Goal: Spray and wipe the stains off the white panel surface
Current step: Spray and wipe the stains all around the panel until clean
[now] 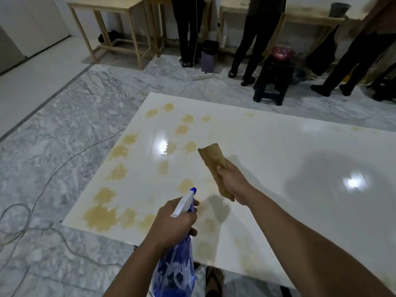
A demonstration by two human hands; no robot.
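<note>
A large glossy white panel (278, 146) lies flat on the marble floor. Several yellow-brown stains (100, 216) cover its left half, and fainter ones run along its near edge. My left hand (173, 226) grips a blue spray bottle (174, 273) by its neck, with the white and blue nozzle (186, 200) pointing out over the panel. My right hand (230, 182) holds a folded brown cloth (213, 160) above the panel, just right of the stained area and not touching the surface.
Cables (64, 163) trail across the marble floor at the left. Beyond the panel stand a black stool (272, 82), a small bin (209, 55), a power strip (202, 76), wooden tables (111, 24) and several standing people (255, 39). A sandalled foot (213, 279) shows at the near edge.
</note>
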